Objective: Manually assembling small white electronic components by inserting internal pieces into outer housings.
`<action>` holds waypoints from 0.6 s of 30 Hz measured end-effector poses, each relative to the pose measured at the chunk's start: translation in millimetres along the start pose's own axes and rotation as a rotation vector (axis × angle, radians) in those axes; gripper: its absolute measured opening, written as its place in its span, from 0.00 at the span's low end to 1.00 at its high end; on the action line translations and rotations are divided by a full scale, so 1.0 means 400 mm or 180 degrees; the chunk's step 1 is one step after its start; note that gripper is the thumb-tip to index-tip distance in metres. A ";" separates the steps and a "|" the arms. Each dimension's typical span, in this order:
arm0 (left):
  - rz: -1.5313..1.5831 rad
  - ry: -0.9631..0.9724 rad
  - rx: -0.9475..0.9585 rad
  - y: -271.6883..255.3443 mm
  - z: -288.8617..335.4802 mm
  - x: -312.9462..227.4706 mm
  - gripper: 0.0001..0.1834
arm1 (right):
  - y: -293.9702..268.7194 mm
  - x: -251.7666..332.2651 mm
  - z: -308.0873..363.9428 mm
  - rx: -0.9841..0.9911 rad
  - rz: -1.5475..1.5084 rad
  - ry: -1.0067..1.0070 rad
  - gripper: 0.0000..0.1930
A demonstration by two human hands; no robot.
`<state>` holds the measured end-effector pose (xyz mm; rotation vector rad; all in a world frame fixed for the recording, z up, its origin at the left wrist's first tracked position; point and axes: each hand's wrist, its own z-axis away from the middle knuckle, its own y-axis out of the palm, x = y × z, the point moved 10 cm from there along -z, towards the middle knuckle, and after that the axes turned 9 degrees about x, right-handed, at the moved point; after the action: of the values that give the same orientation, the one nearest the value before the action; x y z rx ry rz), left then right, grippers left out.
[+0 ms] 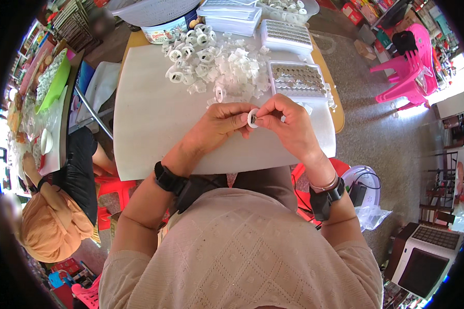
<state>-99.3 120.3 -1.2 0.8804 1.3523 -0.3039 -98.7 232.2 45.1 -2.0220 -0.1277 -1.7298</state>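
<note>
Over the near part of the white-covered table (144,118), a small white round plastic part (251,116) with a dark centre is between my hands. My left hand (219,127) pinches it from the left with thumb and fingers. From the other side, my right hand (293,129) closes its thumb and forefinger on the part near the dark centre; whether a smaller piece sits in those fingertips is hidden. Just beyond lies a heap of loose white plastic pieces (239,67), with similar round parts (183,54) at its left. A white tray (298,98) of small round silver-grey pieces in rows stands beyond my right hand.
Another filled tray (286,37), stacked white trays (229,23) and a printed tub (165,32) line the far edge. At left, a person in an orange top (56,221) sits by another table. A pink chair (410,72) and lilac basin (363,180) are at right.
</note>
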 end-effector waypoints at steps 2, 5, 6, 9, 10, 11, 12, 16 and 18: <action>-0.0125 -0.0060 0.0038 -0.002 0.000 0.004 0.18 | -0.007 0.007 0.001 0.0013 0.0444 0.0135 0.08; -0.0166 -0.0102 0.0111 0.002 -0.006 0.003 0.19 | -0.005 0.044 0.002 -0.0058 0.0457 -0.0172 0.10; -0.0082 -0.0084 0.0142 0.005 -0.008 0.002 0.20 | -0.006 0.041 0.003 -0.0060 0.0454 -0.0171 0.10; -0.0060 -0.0153 0.0130 -0.006 -0.006 0.018 0.22 | 0.002 0.023 0.001 0.0141 0.0276 -0.0193 0.11; -0.0058 -0.0158 0.0125 -0.008 -0.007 0.019 0.22 | 0.002 0.009 0.000 0.0211 0.0240 -0.0079 0.10; -0.0097 -0.0168 0.0226 -0.001 -0.009 0.017 0.22 | 0.006 -0.003 0.000 0.0282 0.0203 0.0035 0.10; -0.0134 -0.0179 0.0330 0.007 -0.011 0.016 0.22 | 0.006 -0.002 0.002 0.0283 0.0198 0.0040 0.10; -0.0195 -0.0165 0.0399 0.013 -0.013 0.008 0.21 | 0.009 0.022 0.011 0.0233 0.0572 -0.0057 0.07; -0.0359 -0.0230 0.0417 0.012 -0.014 0.015 0.20 | 0.010 0.026 0.013 0.0191 0.0686 -0.0094 0.07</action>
<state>-98.5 129.1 -4.9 0.8946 1.3287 -0.5119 -90.3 228.3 53.3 -1.9410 0.0278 -1.5453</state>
